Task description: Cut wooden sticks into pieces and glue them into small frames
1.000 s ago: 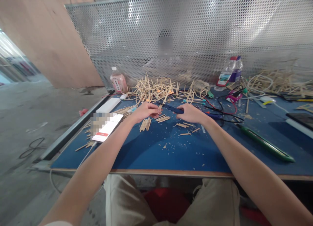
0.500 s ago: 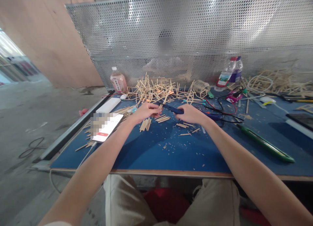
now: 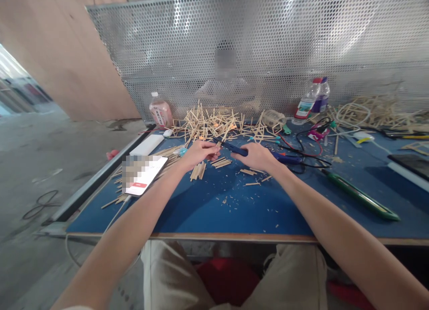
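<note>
While the left hand (image 3: 201, 152) pinches at least one stick (image 3: 218, 144), the right hand (image 3: 257, 155) grips one blue tool (image 3: 235, 148) between the near and far edges of the desk (image 3: 208, 211). Three bottles (image 3: 161, 114) line the far edge.

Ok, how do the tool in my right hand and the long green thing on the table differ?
The tool is dark blue, unlike the green thing. The right hand holds the tool; the green thing lies on the table. Both are elongated.
</note>
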Action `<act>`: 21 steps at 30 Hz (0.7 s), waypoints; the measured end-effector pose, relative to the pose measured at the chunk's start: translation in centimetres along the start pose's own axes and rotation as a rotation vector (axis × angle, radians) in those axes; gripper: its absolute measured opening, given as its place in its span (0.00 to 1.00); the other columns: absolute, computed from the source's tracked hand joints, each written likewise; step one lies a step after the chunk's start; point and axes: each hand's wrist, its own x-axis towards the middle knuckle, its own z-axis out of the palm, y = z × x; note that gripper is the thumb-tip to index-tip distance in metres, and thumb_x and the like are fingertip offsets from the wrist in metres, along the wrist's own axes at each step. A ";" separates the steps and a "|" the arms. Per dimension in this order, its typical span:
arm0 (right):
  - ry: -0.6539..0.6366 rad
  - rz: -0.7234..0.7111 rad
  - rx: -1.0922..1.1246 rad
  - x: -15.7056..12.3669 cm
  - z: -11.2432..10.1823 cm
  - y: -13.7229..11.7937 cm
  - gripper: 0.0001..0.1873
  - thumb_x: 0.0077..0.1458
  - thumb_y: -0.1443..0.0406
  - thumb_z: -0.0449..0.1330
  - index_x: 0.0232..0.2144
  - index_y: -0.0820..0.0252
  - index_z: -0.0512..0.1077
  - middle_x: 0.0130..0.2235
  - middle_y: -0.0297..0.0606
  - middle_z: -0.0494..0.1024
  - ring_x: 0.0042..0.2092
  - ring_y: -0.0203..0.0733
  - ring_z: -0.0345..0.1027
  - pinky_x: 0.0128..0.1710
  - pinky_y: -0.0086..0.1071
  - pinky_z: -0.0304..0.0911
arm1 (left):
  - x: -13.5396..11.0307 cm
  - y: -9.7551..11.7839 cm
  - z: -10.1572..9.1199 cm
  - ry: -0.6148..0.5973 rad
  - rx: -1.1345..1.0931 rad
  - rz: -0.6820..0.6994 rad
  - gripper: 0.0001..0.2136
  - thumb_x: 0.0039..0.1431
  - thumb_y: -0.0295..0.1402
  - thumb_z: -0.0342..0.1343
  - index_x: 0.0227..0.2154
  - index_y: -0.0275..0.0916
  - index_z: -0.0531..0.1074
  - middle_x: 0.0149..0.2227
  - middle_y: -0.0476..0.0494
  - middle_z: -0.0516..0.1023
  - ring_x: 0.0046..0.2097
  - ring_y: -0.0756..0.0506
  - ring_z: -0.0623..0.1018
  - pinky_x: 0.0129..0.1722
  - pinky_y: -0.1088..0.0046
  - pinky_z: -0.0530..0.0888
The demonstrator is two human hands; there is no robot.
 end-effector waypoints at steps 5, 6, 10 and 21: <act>0.047 -0.026 -0.103 0.3 0.5 0.0 0.36 0.51 0.33 0.49 0.29 0.56 0.76 0.32 0.45 0.79 0.33 0.50 0.71 0.29 0.39 0.58 | 0.0 0.0 -0.3 -0.007 -0.023 -0.057 0.10 0.54 0.38 0.65 0.34 0.37 0.82 0.36 0.36 0.83 0.39 0.43 0.82 0.46 0.62 0.77; 0.043 -0.025 -0.111 0.4 0.6 0.0 0.37 0.51 0.33 0.48 0.30 0.57 0.77 0.33 0.45 0.79 0.34 0.50 0.71 0.29 0.40 0.58 | 0.0 0.0 -0.3 -0.007 -0.023 -0.060 0.10 0.54 0.37 0.65 0.35 0.37 0.82 0.37 0.36 0.83 0.40 0.42 0.82 0.47 0.62 0.77; 0.035 -0.025 -0.128 0.4 0.5 0.0 0.38 0.51 0.32 0.47 0.31 0.57 0.76 0.35 0.45 0.81 0.36 0.52 0.73 0.30 0.40 0.59 | 0.0 0.0 -0.3 0.005 -0.023 -0.078 0.09 0.55 0.36 0.64 0.35 0.36 0.82 0.37 0.36 0.83 0.41 0.42 0.83 0.47 0.63 0.78; 0.033 -0.039 -0.139 0.1 0.2 0.0 0.40 0.50 0.31 0.46 0.33 0.57 0.77 0.36 0.45 0.81 0.37 0.52 0.73 0.31 0.39 0.58 | 0.3 -0.7 -0.4 -0.036 -0.030 -0.032 0.08 0.54 0.36 0.65 0.34 0.37 0.82 0.38 0.36 0.83 0.40 0.42 0.83 0.47 0.63 0.78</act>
